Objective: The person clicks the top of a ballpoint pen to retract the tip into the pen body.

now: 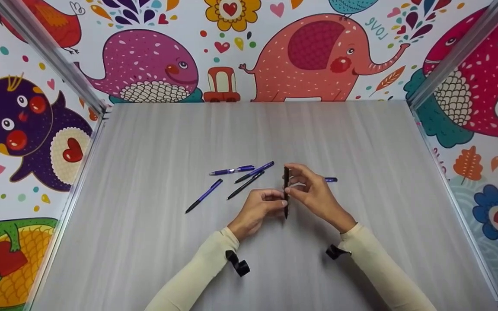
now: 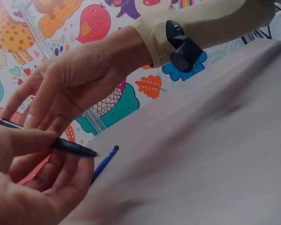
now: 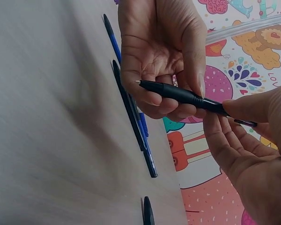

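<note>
A black ballpoint pen [image 1: 286,172] is held between both hands, its writing tip pointing down toward the person. Near the tip end, the left hand [image 1: 260,211] pinches the barrel with thumb and fingers. Higher up, by the clip end, the right hand [image 1: 318,195] grips the same pen. The right wrist view shows the metal point out of the black pen [image 3: 178,93]. Left of the hands lie a blue pen [image 1: 255,172], a black pen [image 1: 246,185], a blue and white pen [image 1: 231,170] and another blue pen [image 1: 204,195].
One more blue pen [image 1: 331,179] lies behind the right hand, which partly hides it. The grey wood-grain table [image 1: 145,129] is bordered by panels printed with cartoon animals [image 1: 309,65]. Black wrist cameras [image 1: 238,263] are strapped over both cream sleeves.
</note>
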Available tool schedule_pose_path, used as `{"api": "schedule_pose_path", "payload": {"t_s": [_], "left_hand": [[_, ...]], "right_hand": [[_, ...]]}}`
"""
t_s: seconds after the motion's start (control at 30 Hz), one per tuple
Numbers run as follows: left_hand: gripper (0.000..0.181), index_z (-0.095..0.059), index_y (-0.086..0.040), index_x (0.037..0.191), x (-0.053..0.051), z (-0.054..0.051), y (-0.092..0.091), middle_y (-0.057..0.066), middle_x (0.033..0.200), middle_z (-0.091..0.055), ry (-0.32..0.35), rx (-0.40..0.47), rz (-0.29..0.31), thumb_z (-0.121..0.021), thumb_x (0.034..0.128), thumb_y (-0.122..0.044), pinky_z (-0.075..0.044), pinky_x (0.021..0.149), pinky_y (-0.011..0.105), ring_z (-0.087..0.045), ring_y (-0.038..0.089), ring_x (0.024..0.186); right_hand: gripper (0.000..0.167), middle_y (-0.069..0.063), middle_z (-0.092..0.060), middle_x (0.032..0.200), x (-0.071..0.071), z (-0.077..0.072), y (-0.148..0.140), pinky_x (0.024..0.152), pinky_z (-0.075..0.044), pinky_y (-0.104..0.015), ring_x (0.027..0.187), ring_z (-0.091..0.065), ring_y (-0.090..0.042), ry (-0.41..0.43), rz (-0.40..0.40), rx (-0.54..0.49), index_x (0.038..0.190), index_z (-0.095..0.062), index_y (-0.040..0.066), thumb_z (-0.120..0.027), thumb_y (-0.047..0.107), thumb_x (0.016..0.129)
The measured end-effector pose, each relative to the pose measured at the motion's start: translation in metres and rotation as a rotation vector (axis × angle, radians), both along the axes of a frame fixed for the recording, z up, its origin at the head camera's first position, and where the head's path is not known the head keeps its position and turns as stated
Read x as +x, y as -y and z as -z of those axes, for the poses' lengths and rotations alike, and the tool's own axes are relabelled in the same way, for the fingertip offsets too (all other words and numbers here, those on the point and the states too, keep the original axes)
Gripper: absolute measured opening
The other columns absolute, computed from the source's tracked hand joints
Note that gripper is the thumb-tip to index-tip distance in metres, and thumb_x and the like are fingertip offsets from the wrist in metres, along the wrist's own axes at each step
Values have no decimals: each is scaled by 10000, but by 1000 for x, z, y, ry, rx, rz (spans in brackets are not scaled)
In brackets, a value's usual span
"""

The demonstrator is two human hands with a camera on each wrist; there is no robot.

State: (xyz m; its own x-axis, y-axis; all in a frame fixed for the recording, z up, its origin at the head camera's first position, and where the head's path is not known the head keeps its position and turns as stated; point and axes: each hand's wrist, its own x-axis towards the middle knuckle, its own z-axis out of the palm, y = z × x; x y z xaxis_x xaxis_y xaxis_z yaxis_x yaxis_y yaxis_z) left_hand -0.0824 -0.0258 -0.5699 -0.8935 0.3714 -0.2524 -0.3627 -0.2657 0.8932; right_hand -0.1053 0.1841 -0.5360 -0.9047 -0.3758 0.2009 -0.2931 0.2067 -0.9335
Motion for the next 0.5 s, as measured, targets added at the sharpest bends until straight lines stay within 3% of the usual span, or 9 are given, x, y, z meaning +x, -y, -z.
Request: {"api": "schedule_pose_path", "payload": {"t_s": [0.27, 0.5], "left_hand": [[210, -782, 84, 1142, -8, 2, 2, 214, 1144, -779, 26, 6, 12, -799, 938, 35, -664, 857, 400, -779, 244, 967], [250, -792, 59, 1204, -15, 4, 4, 276, 1262, -747, 30, 1, 5, -798, 960, 7, -654, 899, 393, -764, 328, 1101]], "right_hand": [[618, -126, -678, 1370, -6, 3, 1, 886, -642, -318, 1065, -759, -289, -76, 16, 6, 1496, -633, 53, -805, -127, 931], [621, -155, -683, 1338, -9, 6, 6, 919, -636, -316, 1068, -769, -285, -155, 33, 24, 1515, -606, 36, -792, -125, 945]]}}
